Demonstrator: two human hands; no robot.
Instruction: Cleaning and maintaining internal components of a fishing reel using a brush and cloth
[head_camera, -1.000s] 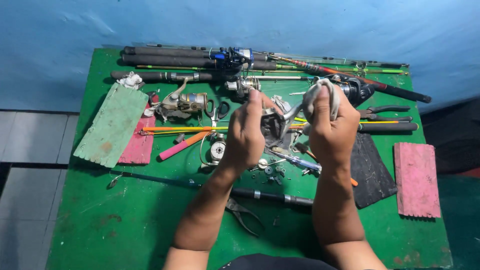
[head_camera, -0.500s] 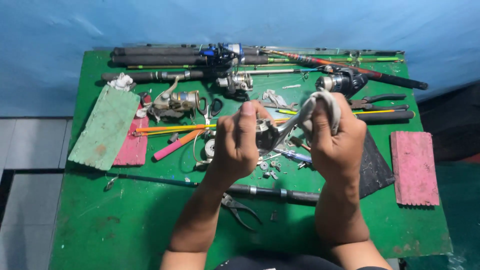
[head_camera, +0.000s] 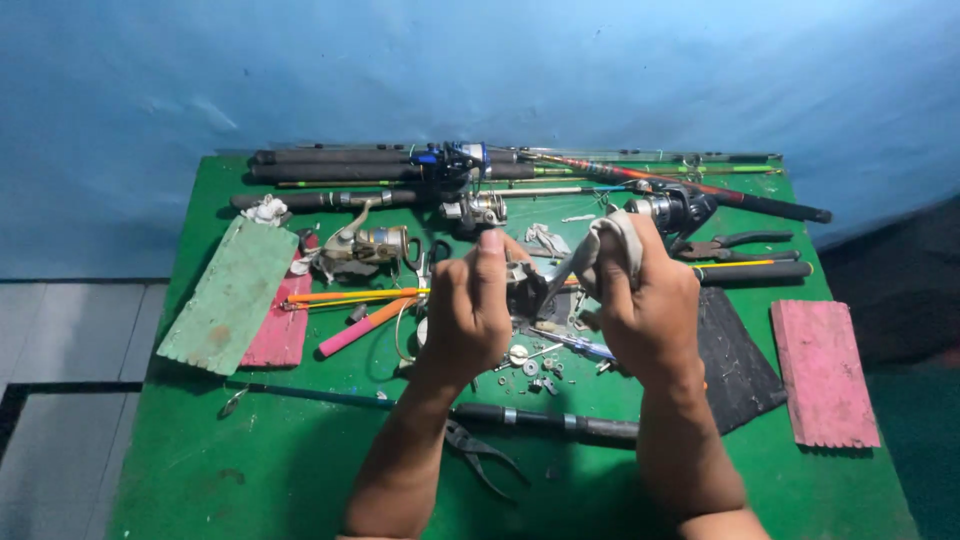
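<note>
Left hand (head_camera: 468, 312) grips reel part (head_camera: 522, 288); right hand (head_camera: 648, 305) clutches rag (head_camera: 606, 243).

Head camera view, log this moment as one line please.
left hand: holds reel part | right hand: holds grey cloth against it | green table: rods, tools

Rods (head_camera: 400, 165) lie along the table's (head_camera: 300, 470) twelve o'clock edge; boards (head_camera: 228, 295) at nine; slab (head_camera: 823, 372) at three; pliers (head_camera: 480, 455) at six; reel (head_camera: 372, 243) at ten.
</note>
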